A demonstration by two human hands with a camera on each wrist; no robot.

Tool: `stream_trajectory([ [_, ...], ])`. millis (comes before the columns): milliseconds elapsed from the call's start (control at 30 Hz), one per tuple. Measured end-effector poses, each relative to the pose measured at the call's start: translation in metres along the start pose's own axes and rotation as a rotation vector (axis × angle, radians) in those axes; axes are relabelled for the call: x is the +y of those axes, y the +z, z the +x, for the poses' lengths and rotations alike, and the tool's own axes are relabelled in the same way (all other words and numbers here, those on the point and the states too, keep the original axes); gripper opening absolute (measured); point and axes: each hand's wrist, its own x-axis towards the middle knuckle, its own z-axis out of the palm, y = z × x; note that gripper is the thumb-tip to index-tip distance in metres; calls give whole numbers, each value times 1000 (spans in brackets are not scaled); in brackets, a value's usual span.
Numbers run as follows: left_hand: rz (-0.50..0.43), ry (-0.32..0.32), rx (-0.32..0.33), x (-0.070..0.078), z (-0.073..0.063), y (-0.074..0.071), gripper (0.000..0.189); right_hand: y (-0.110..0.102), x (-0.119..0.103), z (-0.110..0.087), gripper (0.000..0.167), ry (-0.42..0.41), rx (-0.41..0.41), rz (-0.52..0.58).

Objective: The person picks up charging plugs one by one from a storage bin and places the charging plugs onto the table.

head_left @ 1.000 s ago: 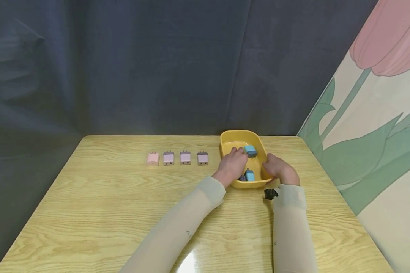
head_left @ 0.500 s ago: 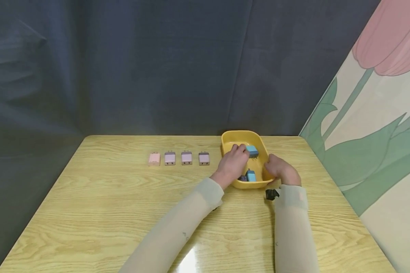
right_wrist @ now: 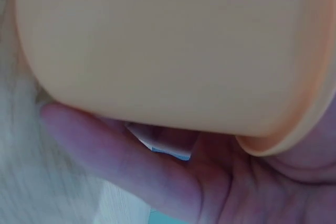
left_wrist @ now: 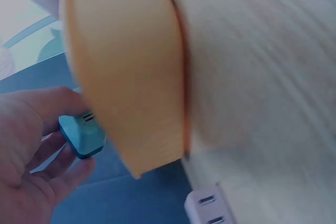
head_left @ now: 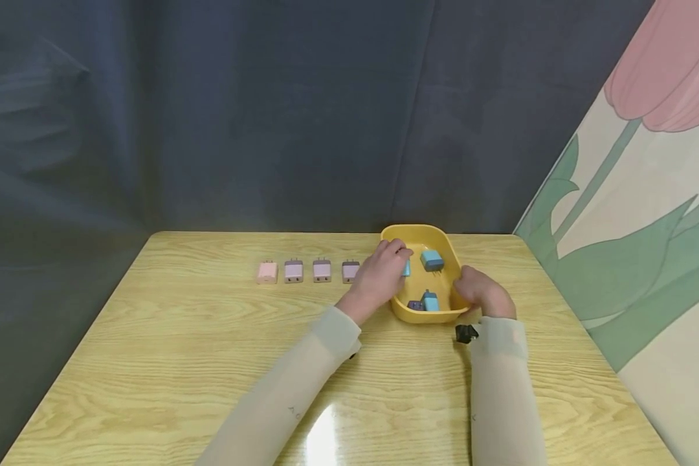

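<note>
My left hand point(head_left: 378, 273) is over the left rim of the yellow plastic bin point(head_left: 422, 317), pinching a light-blue USB wall charger point(left_wrist: 84, 135) between thumb and fingers. The charger's port face shows in the left wrist view. At the bin's right side my right hand point(head_left: 485, 292) grips the wall, thumb outside and the other fingers partly hidden. Inside the bin lie a blue charger point(head_left: 432, 261) towards the back, another blue charger point(head_left: 430, 301) at the front, and a dark purple charger point(head_left: 415, 305) beside that one.
Left of the bin, chargers lie in a row, prongs towards the back: a pink charger point(head_left: 267, 272), then lilac chargers point(head_left: 321, 270), the rightmost partly behind my left hand. A dark curtain point(head_left: 279, 116) hangs behind the wooden table point(head_left: 151, 362); a painted wall point(head_left: 646, 259) stands right.
My left hand has lifted from inside the bin and moved left to its rim, bringing a blue charger out. My right hand keeps its grip on the bin.
</note>
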Motion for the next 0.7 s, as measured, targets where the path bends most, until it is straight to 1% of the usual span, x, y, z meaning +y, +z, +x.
stream_trajectory([
  [167,-18,22,13,-7,-7,-18,52,1,-1,0,43,-10,0,14],
  [267,-36,20,11,-12,-12,-25,57,1,-2,-1,43,-7,2,11],
  [400,-47,6,14,-21,-20,-29,59,0,-2,-2,44,-8,-1,12],
  [600,-75,0,64,-34,-32,-32,50,1,-1,0,45,6,-6,24],
  [700,-97,-12,91,-40,-37,-35,49,2,0,2,46,12,-12,29],
])
